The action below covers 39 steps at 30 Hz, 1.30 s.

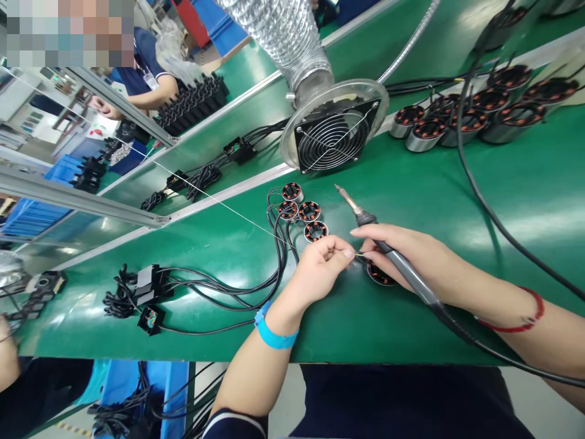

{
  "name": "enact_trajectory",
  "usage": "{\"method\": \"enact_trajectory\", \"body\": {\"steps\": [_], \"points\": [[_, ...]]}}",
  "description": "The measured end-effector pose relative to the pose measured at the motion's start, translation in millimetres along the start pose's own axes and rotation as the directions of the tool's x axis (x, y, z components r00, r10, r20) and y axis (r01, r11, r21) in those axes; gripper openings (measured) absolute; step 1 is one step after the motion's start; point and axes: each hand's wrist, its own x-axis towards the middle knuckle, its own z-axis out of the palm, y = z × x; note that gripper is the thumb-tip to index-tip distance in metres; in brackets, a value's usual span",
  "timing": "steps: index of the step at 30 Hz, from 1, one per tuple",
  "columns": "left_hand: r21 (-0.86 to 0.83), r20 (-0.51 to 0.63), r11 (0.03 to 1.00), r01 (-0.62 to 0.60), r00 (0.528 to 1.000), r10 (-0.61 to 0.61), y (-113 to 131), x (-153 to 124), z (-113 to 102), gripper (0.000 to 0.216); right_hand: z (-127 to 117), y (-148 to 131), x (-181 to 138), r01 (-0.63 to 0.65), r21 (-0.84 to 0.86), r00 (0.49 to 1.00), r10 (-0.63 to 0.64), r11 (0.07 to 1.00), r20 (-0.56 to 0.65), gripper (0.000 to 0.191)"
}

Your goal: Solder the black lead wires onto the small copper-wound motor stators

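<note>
Soldering iron (pixel 402 268) held pen-style in right hand (pixel 406 256), fingers clenched round handle, hot tip clear of bench. Left hand (pixel 320 271) pinching thin solder wire (pixel 219 204): soft, light. Stator (pixel 378 275) under hands, on green bench (pixel 365 323); copper windings judged fragile, best taken by rim.

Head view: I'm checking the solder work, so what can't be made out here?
- Stator coil: mostly hidden under the right hand holding the soldering iron.
- Left hand: what its fingertips pinch is too small to tell.
- Iron cable: cut off by the right edge.
</note>
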Motion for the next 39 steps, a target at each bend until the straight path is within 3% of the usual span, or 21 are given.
{"method": "enact_trajectory", "body": {"steps": [6,15,18,23,28,30,33,36,38,39], "points": [[0.05,0.021,0.999,0.02,1.0,-0.021,0,1,-2,0.034,8,6,-5,-0.164,0.215,0.981,0.183,0.963,-0.07,0.032],[0.039,-0.056,0.998,0.041,0.998,-0.039,-1,3,-2,0.026,6,5,0,-0.318,0.204,0.945,0.327,0.926,-0.009,0.037],[0.03,-0.078,0.998,0.055,0.996,-0.053,0,3,-1,0.021,2,0,-2,-0.282,0.106,0.953,0.291,0.954,-0.087,0.037],[-0.012,-0.105,0.998,0.062,0.992,-0.063,5,3,2,0.014,4,-6,-8,-0.089,-0.12,0.996,0.085,0.989,-0.039,0.027],[0.001,-0.092,0.994,0.106,0.99,-0.106,7,4,4,0.016,8,-7,-11,-0.311,0.042,0.95,0.312,0.95,-0.031,0.026],[0.025,-0.083,0.994,0.105,0.991,-0.103,3,5,4,0.016,6,-6,-10,-0.348,0.014,0.935,0.348,0.937,-0.06,0.027],[0.1,-0.081,0.992,0.076,0.994,-0.068,-4,6,4,0.016,1,-3,-2,-0.153,-0.227,0.987,0.14,0.962,-0.073,0.025],[0.269,-0.097,0.963,-0.011,0.995,0.039,1,-1,5,0.009,-5,-1,8,0.139,-0.433,0.99,-0.121,0.891,0.068,0.024],[0.434,-0.148,0.891,-0.135,0.965,0.218,14,-11,1,0.006,-9,3,10,0.172,-0.454,0.983,-0.12,0.874,0.142,0.027],[0.518,-0.184,0.832,-0.199,0.924,0.335,23,-17,-5,0.011,-11,7,9,0.13,-0.442,0.986,-0.07,0.888,0.149,0.029]]}}
